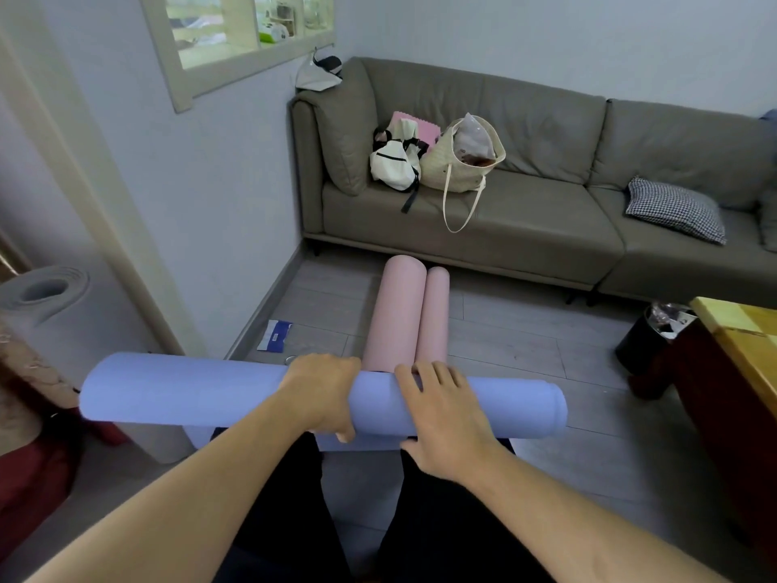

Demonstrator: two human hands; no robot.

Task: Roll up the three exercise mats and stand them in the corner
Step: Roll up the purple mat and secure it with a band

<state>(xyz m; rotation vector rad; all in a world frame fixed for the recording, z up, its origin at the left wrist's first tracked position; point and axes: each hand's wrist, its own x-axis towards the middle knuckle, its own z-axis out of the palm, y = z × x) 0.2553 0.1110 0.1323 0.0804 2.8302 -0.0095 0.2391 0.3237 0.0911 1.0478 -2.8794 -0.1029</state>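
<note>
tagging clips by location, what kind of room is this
Most likely a home living room: a grey sofa with bags on it stands against the wall, and a wooden table sits at the right edge.

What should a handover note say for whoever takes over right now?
Left hand grips the blue mat over the top; right hand lies on it, fingers spread.
Blue mat: nearly rolled, a short flap under it.
Pink mat: two rolls side by side on the floor before the sofa.
Grey mat: rolled, upright at far left.
Left: finish blue, sort out pink, stand both in the corner.
</note>
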